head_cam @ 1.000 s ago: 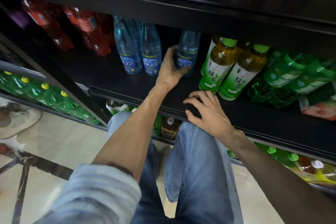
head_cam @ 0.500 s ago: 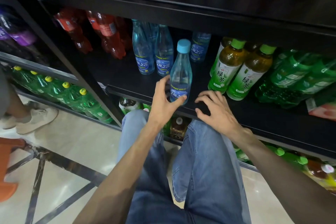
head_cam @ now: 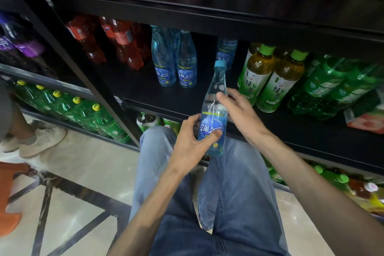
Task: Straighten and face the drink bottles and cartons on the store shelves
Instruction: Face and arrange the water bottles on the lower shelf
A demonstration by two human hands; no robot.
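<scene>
Head view: both hands, left (head_cam: 188,143) and right (head_cam: 239,110), grip 1 blue bottle (head_cam: 214,114) off the shelf edge (head_cam: 158,108); bare shelf lies at 11 o'clock.

We see a glossy cream floor (head_cam: 68,174) crossed by dark inlaid strips (head_cam: 83,193), blue jeans (head_cam: 228,203) in the near centre, a beige sneaker (head_cam: 42,141) at far left, and an orange object (head_cam: 9,193) at the left edge.

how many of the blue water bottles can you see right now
4. One is held in both hands in front of the shelf. Two stand side by side further back. One is deep behind the held bottle; more may be hidden.
</scene>
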